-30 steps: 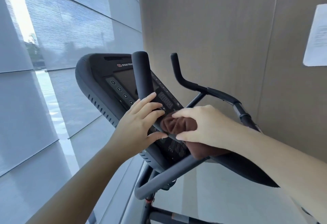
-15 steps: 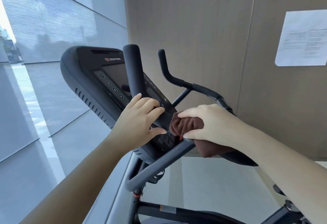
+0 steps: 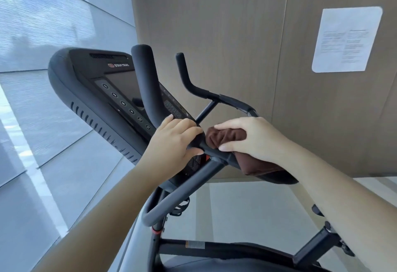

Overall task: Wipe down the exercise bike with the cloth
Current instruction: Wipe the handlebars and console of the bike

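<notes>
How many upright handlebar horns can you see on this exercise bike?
2. The thick near horn rises in front of the console; the thinner far horn stands farther right, against the brown wall. None looks hidden.

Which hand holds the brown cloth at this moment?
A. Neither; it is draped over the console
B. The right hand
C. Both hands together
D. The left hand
B: the right hand has its fingers and thumb curled round the bunched brown cloth on the bar, while the left hand grips the bare handlebar beside it.

"STAR TRAC" on bike console (image 3: 86, 78)
</notes>
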`<state>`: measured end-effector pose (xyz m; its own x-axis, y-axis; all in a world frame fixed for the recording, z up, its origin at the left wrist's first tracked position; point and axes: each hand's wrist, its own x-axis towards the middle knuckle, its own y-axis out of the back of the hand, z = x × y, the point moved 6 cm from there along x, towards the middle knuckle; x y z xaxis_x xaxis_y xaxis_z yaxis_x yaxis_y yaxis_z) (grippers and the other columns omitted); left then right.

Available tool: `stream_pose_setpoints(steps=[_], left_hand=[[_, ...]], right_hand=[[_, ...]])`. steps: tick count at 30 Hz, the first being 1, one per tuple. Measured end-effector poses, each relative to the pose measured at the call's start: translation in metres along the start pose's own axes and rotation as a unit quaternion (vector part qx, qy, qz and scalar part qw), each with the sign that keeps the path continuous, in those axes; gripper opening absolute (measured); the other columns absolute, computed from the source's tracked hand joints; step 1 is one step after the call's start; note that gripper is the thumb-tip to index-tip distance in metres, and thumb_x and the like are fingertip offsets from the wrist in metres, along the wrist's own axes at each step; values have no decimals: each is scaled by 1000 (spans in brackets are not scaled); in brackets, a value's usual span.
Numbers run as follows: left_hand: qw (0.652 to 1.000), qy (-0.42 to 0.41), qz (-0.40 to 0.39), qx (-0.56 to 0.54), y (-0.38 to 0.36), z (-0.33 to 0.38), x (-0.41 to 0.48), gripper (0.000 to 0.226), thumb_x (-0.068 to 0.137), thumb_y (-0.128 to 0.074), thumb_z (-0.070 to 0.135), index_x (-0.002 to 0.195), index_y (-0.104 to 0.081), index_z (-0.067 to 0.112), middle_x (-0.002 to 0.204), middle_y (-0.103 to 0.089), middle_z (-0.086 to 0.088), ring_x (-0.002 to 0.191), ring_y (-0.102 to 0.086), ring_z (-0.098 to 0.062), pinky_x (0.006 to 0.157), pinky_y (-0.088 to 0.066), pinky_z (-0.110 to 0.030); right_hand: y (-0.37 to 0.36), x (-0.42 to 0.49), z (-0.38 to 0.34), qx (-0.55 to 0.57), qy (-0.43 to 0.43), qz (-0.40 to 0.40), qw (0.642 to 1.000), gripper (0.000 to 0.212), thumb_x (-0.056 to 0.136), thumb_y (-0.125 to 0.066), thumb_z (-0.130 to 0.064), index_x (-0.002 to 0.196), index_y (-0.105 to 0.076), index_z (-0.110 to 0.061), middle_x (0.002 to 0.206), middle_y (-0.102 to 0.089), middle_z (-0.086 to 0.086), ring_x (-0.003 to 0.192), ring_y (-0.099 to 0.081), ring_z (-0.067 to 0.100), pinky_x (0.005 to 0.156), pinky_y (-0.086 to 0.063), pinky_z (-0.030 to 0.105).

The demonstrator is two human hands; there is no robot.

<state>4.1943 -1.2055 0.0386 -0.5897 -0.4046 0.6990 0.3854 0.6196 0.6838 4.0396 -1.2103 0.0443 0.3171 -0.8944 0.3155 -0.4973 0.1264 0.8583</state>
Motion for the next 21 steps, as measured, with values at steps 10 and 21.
stream_pose_setpoints(steps=[10,21], left_hand=[[1000,-10,14,25,-1,13,0,41,68,-79,26,98,-69,0,93,-67,-15,84,-64,-33,85,-43,-54],[1000,3,-11,-7,-11,45,9,47,81,-44,44,96,-72,9,89,-69,-6,88,-65,-24,85,-40,-59]], right_hand=[[20,-58,53,38,-22,85,995,31,76,-72,-27,105,-65,-38,105,-62,-8,101,-57,11,84,-38,18],[14,-58,53,38,40,82,995,26,75,-71,-33,97,-65,-46,97,-57,-16,91,-53,5,84,-40,25]])
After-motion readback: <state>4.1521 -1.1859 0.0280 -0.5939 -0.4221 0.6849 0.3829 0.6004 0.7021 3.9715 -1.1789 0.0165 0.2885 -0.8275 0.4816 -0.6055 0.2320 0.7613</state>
